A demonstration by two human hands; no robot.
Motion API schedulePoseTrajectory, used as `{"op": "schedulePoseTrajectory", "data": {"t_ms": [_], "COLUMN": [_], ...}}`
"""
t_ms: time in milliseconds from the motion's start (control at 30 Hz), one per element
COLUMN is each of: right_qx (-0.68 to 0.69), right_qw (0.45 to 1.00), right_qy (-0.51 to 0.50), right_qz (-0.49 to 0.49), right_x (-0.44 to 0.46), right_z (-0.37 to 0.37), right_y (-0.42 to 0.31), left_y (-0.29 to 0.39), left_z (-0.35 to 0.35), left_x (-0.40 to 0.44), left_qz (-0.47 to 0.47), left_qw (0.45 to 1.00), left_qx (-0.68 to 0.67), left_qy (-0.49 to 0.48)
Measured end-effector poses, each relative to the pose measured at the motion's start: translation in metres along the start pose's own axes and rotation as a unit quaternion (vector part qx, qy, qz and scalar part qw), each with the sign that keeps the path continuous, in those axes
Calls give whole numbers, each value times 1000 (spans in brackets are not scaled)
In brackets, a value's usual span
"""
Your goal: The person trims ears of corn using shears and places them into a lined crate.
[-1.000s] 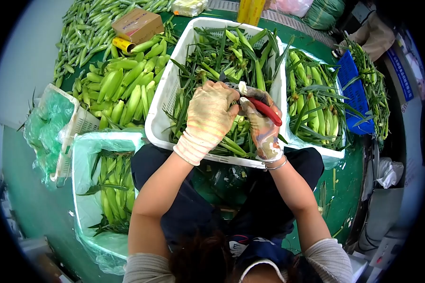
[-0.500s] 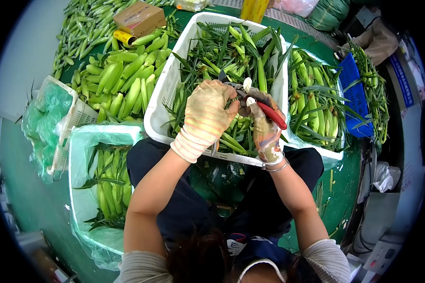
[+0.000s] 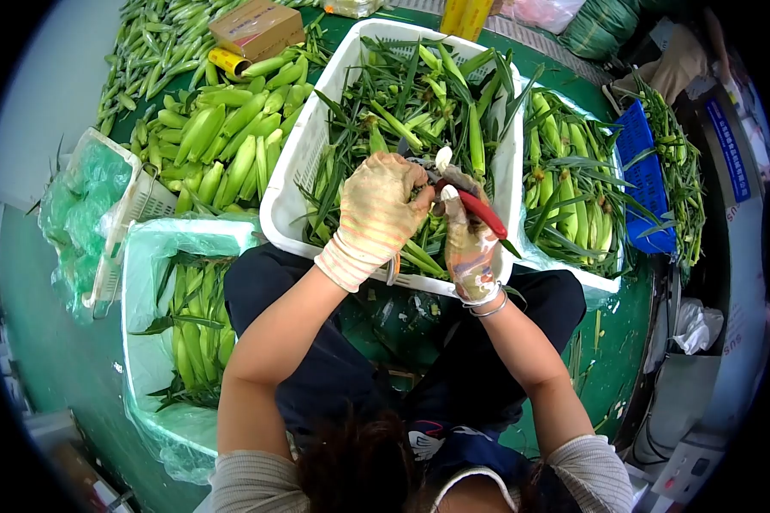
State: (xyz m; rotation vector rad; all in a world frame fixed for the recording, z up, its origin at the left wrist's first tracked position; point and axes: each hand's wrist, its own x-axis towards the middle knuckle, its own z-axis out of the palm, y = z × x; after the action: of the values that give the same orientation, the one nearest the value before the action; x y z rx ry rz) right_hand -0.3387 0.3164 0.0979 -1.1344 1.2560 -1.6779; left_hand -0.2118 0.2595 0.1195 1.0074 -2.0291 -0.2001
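Red-handled metal cutters (image 3: 481,211) fill your patterned-gloved right hand (image 3: 469,248) above the white plastic crate (image 3: 287,205), striped-gloved left hand (image 3: 378,203) curled alongside, contents unclear.

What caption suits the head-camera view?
Gloved right hand grips a red-handled tool beside left hand over a white crate of leafy corn.
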Motion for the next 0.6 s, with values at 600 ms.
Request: {"op": "schedulePoseTrajectory", "data": {"t_ms": [600], "right_qx": [-123], "right_qw": [959], "right_qy": [-228], "right_qz": [-115], "right_x": [-16], "right_z": [-27], "right_y": [-15], "left_y": [-24], "left_z": [-30], "left_x": [-23], "left_qz": [-386], "left_qw": [770], "left_qx": [-411], "left_qy": [-297]}}
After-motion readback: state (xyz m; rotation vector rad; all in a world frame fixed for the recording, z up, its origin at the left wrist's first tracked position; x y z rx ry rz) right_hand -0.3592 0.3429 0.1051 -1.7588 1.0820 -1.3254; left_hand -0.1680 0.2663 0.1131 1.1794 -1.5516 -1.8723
